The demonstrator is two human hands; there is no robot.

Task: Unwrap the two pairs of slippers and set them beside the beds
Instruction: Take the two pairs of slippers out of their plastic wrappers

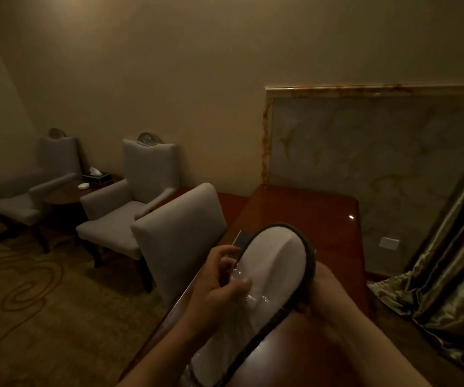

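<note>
A white slipper pair with dark edging (pixel 275 263) is held up over the wooden desk (pixel 309 208), toes pointing away. Clear plastic wrap (pixel 242 300) clings to its lower half and trails toward the bottom of the view. My left hand (pixel 219 280) pinches the crinkled wrap against the slipper's left side, thumb on top. My right hand (pixel 320 289) grips the slipper from behind and underneath; most of it is hidden by the slipper. No bed is in view.
A grey chair (pixel 180 227) is pushed up to the desk's left edge. Two grey armchairs (pixel 130 202) flank a round side table (pixel 66 194) with a tissue box. A marble panel (pixel 364 163) backs the desk; green curtains (pixel 454 247) hang at right. Patterned carpet covers the floor.
</note>
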